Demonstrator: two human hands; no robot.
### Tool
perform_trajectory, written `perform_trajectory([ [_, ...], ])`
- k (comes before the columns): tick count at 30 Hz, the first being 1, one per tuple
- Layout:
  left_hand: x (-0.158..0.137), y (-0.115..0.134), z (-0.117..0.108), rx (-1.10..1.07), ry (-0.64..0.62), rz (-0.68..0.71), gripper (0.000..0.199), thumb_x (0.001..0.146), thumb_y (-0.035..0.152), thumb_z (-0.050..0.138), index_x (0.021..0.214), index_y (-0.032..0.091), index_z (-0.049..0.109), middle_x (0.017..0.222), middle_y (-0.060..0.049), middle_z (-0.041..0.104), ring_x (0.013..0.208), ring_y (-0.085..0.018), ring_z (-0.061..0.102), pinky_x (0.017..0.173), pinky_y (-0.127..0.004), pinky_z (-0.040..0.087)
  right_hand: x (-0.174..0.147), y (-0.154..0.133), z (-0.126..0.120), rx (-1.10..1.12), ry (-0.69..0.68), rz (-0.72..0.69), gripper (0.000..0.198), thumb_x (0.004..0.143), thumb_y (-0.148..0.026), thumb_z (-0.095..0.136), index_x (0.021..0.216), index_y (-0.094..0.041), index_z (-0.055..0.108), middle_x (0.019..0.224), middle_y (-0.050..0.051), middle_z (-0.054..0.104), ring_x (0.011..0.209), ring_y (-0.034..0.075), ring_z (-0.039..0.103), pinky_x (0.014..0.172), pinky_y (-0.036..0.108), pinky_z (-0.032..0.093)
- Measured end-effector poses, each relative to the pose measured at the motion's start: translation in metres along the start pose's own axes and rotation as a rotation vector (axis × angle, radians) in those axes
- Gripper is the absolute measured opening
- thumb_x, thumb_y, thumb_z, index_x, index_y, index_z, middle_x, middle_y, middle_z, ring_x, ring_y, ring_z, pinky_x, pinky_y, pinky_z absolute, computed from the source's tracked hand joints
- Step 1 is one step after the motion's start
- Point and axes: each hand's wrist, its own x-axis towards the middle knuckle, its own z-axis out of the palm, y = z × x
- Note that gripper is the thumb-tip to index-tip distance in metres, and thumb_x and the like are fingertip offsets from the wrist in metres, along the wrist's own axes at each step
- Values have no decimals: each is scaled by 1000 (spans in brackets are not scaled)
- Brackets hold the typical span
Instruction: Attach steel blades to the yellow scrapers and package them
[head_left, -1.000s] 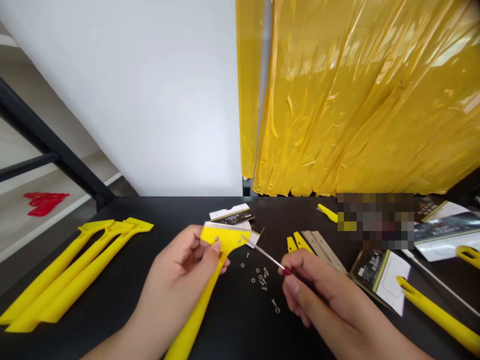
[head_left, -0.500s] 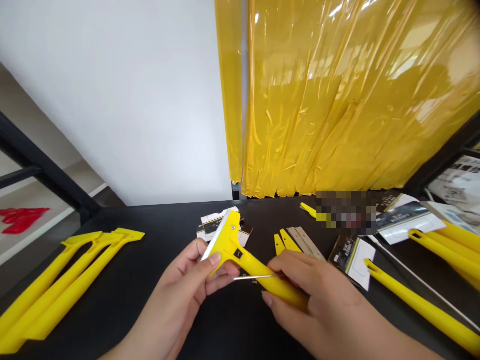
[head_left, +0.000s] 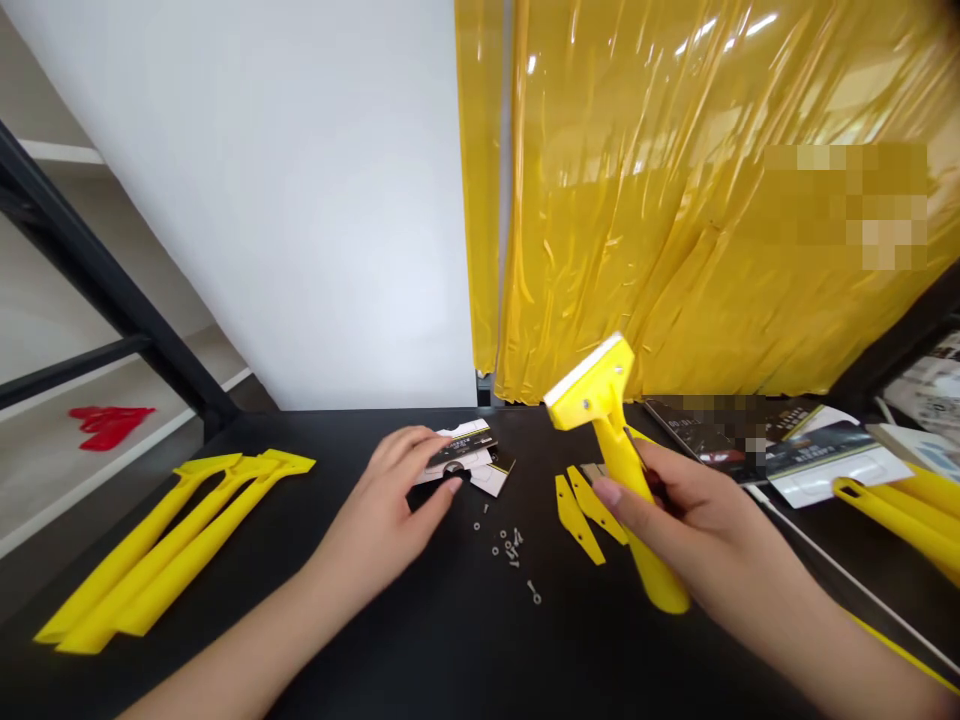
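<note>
A yellow scraper with a white strip along its head edge is held up in my right hand, fingers closed around the handle. Two screws show in its head. My left hand is at the packaging cards, thumb and fingers apart over their near left side; whether it touches them is hard to tell. Small screws and washers lie loose between the hands. Two flat yellow plates rest just left of the scraper handle. Metal blades behind are mostly hidden.
Several yellow scraper handles lie side by side at left. More handles, printed packaging and a white cable are at right. A white panel and yellow plastic curtain stand behind the black table.
My left hand has let go of the scraper and moved to the cards. My right hand has raised and turned the scraper upright. The thin metal rod by it no longer shows.
</note>
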Motion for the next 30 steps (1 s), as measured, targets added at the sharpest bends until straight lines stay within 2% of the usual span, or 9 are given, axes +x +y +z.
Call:
perform_trajectory([
  [2,10,-23,4,21,8,-36,46,96,41,70,140,28,66,152,-10,59,149,-33,44,128,-57,29,6,-3,-4,5,20,-11,47,96,-66,62,78,-23,58,71,-1,47,65,16,43,54,28,33],
  [5,18,-49,11,1,-17,-99,54,93,46,72,143,26,65,154,-12,59,146,-33,49,126,-57,34,9,1,-2,56,-10,29,50,97,-67,60,74,-23,56,69,-3,40,64,15,37,55,28,30],
  [10,23,-58,16,-67,-20,-163,52,86,48,77,133,25,73,141,-10,69,136,-33,60,125,-55,37,9,27,7,190,-121,98,38,96,-62,66,97,-24,66,86,0,60,73,17,49,60,29,38],
  [14,25,-50,10,-161,-6,-207,49,83,48,80,126,25,76,141,-9,69,136,-33,60,125,-53,36,6,32,12,276,-95,148,39,94,-62,69,98,-24,67,88,0,61,74,17,50,62,29,40],
  [19,24,-35,-3,-330,-27,-266,42,86,44,80,125,29,77,144,-6,67,138,-32,60,126,-50,36,3,28,14,435,32,120,33,88,-54,81,103,-26,70,89,0,65,80,18,58,68,27,49],
  [22,19,-20,-7,-423,-22,-268,37,90,43,78,125,32,77,149,-5,63,143,-31,55,127,-47,33,2,35,11,504,73,28,31,86,-45,85,108,-30,71,92,1,69,80,18,64,70,27,55],
  [25,9,4,-6,-536,-34,-276,34,93,42,75,126,33,76,149,-4,64,145,-30,54,126,-44,35,-3,40,5,465,123,-117,22,87,-40,84,101,-31,69,90,2,68,80,20,65,66,26,55],
  [30,-11,43,3,-945,-174,-484,34,89,36,81,123,33,78,153,-2,64,152,-31,45,130,-46,25,-14,35,0,334,183,-250,20,93,-41,76,104,-32,63,88,2,63,82,22,62,68,29,54],
])
